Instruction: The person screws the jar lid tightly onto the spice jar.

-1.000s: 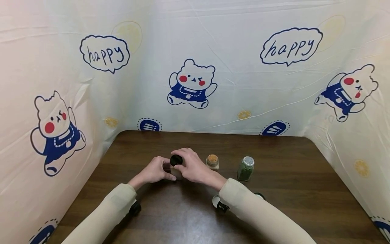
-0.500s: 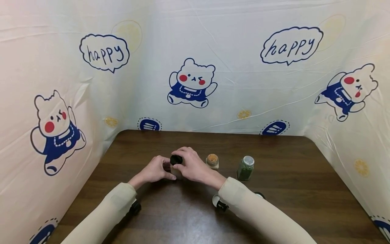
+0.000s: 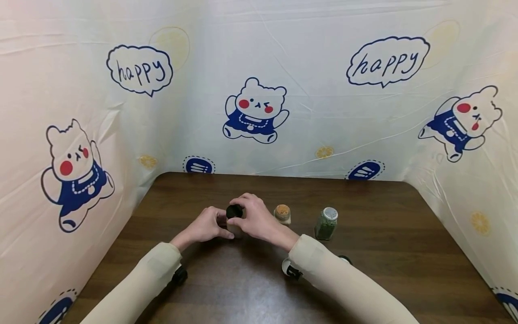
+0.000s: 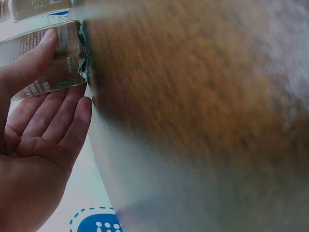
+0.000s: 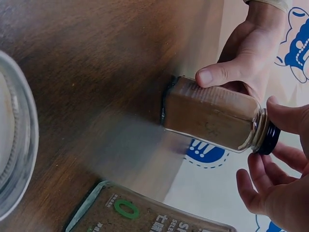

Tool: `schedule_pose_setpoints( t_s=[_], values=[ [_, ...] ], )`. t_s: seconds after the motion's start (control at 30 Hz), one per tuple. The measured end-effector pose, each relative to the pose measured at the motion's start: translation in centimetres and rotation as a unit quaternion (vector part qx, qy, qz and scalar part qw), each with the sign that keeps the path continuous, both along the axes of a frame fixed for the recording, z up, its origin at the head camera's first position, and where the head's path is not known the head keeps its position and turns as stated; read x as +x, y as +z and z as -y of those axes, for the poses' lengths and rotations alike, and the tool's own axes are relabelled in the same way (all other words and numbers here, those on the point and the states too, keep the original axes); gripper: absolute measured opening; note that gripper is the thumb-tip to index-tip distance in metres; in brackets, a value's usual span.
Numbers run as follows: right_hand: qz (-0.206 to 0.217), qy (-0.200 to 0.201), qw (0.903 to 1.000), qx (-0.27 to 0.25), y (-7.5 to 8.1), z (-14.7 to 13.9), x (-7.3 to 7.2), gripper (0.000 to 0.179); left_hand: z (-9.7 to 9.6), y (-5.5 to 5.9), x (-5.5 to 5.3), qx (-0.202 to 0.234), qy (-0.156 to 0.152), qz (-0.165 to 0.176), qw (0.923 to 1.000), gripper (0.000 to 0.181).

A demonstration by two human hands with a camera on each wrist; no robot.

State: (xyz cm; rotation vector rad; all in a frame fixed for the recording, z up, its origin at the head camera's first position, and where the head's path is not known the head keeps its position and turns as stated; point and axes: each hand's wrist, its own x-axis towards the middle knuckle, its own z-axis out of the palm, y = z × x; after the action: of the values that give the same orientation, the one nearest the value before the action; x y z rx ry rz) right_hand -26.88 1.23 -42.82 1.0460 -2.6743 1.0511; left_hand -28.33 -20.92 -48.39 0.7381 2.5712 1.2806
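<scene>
A square clear spice jar [image 5: 212, 116] of brown powder stands upright on the table, capped with a black lid [image 3: 234, 211]. My left hand [image 3: 204, 225] grips the jar's body low down, its thumb [image 5: 215, 76] lying along one side. Around the black lid, the thumb and fingers of my right hand [image 3: 256, 220] pinch from the side and above. The left wrist view shows the left hand [image 4: 46, 125] with its fingers behind the jar [image 4: 70, 53], where printed label text is visible. The right hand partly covers the jar in the head view.
To the right stand a small jar [image 3: 282, 213] with an orange-brown top and a jar of green herbs [image 3: 326, 223] under a silver perforated lid. A pale round item [image 3: 286, 266] lies by the right cuff; another round edge [image 3: 346, 259] is mostly hidden behind the sleeve.
The right hand's fingers and thumb have shifted slightly around the black lid. The left hand and the jar stay in place.
</scene>
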Motion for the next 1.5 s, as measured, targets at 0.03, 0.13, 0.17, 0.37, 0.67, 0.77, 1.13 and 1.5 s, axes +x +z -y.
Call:
schedule_pose_setpoints(
  t_s=[0.03,0.13,0.17,0.37,0.67,0.77,1.13,1.5],
  values=[
    [-0.002,0.0,1.0,-0.001,0.0,0.0,0.0,0.043,0.0,0.0,0.0,-0.001,0.001,-0.001,1.0,0.031],
    [-0.01,0.001,0.9999,-0.003,-0.1,0.0,-0.1,0.045,0.0,-0.1,0.0,-0.001,0.001,-0.003,1.0,0.03],
    [-0.013,0.002,0.9999,-0.004,-0.2,-0.1,-0.1,0.047,0.0,-0.1,0.0,-0.001,0.001,-0.003,1.0,0.03],
    [0.024,0.015,0.9994,-0.021,-0.1,-0.7,0.2,0.065,0.1,-0.1,0.2,0.01,-0.007,0.002,0.9999,0.028],
    [0.158,0.051,0.9802,-0.107,-0.4,-1.4,0.0,0.068,0.0,0.0,0.2,0.007,0.001,0.0,1.0,0.027],
    [0.17,0.052,0.9772,-0.116,-0.7,-1.5,0.0,0.064,0.0,0.0,0.1,0.004,0.003,-0.001,1.0,0.028],
    [0.163,0.043,0.9758,-0.139,-1.1,-1.4,0.3,0.052,0.0,-0.1,0.2,-0.002,0.004,-0.005,1.0,0.026],
    [0.123,0.009,0.9857,-0.115,-1.6,-1.3,0.5,0.043,0.0,-0.1,0.2,0.004,0.004,-0.006,1.0,0.027]
  ],
)
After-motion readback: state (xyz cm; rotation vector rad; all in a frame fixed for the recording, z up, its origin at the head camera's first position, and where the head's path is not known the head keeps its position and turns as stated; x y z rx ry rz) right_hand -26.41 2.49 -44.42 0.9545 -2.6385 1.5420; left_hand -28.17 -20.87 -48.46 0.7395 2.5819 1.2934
